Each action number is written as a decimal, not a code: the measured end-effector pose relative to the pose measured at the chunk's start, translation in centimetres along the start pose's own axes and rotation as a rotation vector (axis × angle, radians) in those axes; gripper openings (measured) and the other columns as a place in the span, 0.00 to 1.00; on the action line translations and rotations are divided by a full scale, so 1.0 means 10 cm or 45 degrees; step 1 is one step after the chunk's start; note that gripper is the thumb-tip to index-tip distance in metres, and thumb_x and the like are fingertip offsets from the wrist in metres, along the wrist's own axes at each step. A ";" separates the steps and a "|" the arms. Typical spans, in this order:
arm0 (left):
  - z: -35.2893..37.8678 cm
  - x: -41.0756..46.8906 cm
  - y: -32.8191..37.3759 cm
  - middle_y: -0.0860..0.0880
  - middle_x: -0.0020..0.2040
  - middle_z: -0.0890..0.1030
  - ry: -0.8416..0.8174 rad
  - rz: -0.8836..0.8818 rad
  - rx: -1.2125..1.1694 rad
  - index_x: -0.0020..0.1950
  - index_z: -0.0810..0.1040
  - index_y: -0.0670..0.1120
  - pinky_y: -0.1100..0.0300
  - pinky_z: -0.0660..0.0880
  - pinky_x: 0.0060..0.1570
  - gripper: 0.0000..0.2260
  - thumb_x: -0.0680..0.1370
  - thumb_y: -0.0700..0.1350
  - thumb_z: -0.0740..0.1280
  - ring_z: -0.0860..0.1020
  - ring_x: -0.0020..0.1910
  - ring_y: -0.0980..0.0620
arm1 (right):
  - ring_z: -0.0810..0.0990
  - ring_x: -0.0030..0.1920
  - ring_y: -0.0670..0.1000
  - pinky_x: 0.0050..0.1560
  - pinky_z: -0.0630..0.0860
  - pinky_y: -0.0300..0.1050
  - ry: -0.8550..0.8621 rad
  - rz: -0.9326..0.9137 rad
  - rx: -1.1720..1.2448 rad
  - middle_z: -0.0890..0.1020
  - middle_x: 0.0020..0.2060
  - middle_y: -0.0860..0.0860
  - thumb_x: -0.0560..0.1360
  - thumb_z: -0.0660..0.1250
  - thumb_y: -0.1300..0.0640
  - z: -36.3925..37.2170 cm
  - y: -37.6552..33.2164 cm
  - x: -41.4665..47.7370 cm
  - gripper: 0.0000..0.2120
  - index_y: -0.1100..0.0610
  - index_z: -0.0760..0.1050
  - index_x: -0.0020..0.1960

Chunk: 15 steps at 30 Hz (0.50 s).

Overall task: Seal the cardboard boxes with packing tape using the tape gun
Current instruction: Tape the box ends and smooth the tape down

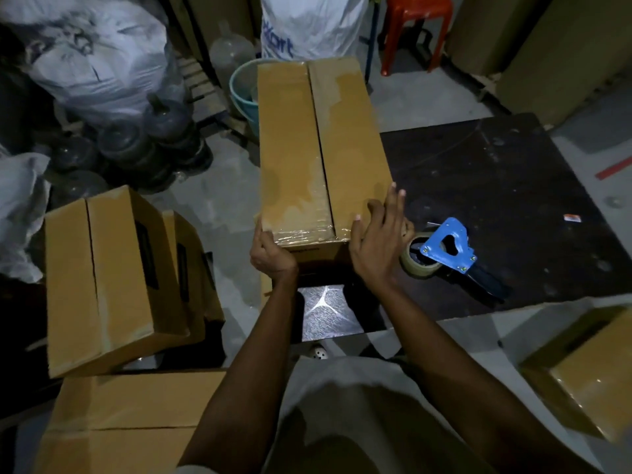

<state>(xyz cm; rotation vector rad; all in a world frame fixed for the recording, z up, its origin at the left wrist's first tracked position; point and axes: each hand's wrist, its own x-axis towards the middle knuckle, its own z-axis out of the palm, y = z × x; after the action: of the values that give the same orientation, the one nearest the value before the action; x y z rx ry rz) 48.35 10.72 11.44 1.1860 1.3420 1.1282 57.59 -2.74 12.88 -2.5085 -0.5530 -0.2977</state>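
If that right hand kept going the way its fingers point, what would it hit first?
The right hand touches the cardboard box at its near right corner. Going on, it would likely just slide along the box's right edge; nothing else seems to stand in that line.

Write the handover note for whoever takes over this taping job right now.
Left hand: grips the near left corner of the long box.
Right hand: fingers straight, pressed against its near right corner.
Tape gun: lies unheld on the dark board, right of that box.
Done: glossy tape runs across the near end.
To do: its centre seam looks untaped, as does the seam of the box at the left.
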 end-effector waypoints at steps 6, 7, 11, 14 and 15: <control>0.09 -0.34 0.12 0.39 0.63 0.82 -0.108 -0.081 0.090 0.69 0.79 0.40 0.61 0.71 0.56 0.21 0.86 0.53 0.57 0.79 0.60 0.46 | 0.39 0.83 0.56 0.73 0.54 0.72 -0.054 0.119 -0.048 0.43 0.84 0.54 0.85 0.52 0.39 -0.13 0.16 0.27 0.26 0.52 0.65 0.77; 0.12 -0.45 0.10 0.40 0.67 0.79 -0.174 -0.107 0.100 0.72 0.76 0.41 0.60 0.70 0.61 0.23 0.86 0.55 0.55 0.77 0.65 0.44 | 0.39 0.83 0.58 0.73 0.53 0.74 -0.043 0.193 -0.018 0.42 0.84 0.56 0.85 0.52 0.37 -0.15 0.18 0.31 0.28 0.52 0.62 0.79; 0.28 -1.09 0.02 0.44 0.80 0.63 -0.519 -0.166 0.315 0.82 0.59 0.47 0.54 0.65 0.70 0.26 0.86 0.57 0.52 0.67 0.75 0.43 | 0.47 0.81 0.61 0.74 0.55 0.70 0.062 0.636 0.406 0.45 0.82 0.56 0.80 0.63 0.36 -0.14 0.02 0.13 0.35 0.51 0.56 0.79; 0.34 -1.42 0.04 0.43 0.74 0.67 -0.817 -0.320 0.348 0.75 0.66 0.46 0.53 0.70 0.61 0.27 0.80 0.57 0.62 0.71 0.69 0.43 | 0.57 0.76 0.61 0.73 0.61 0.60 -0.006 0.852 0.688 0.54 0.77 0.57 0.73 0.74 0.48 -0.27 0.02 0.03 0.41 0.53 0.56 0.78; 0.32 -1.47 0.03 0.42 0.68 0.73 -0.958 -0.326 0.276 0.68 0.72 0.46 0.51 0.73 0.59 0.25 0.75 0.59 0.62 0.74 0.65 0.42 | 0.60 0.75 0.61 0.73 0.62 0.60 -0.013 0.858 0.688 0.57 0.75 0.56 0.73 0.75 0.49 -0.35 0.11 0.07 0.40 0.53 0.58 0.77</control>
<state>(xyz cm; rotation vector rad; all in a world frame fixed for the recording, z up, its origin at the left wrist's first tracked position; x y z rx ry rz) 52.15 -3.73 12.72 1.3597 0.9888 0.2898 58.38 -5.30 15.44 -2.0140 0.2091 0.1133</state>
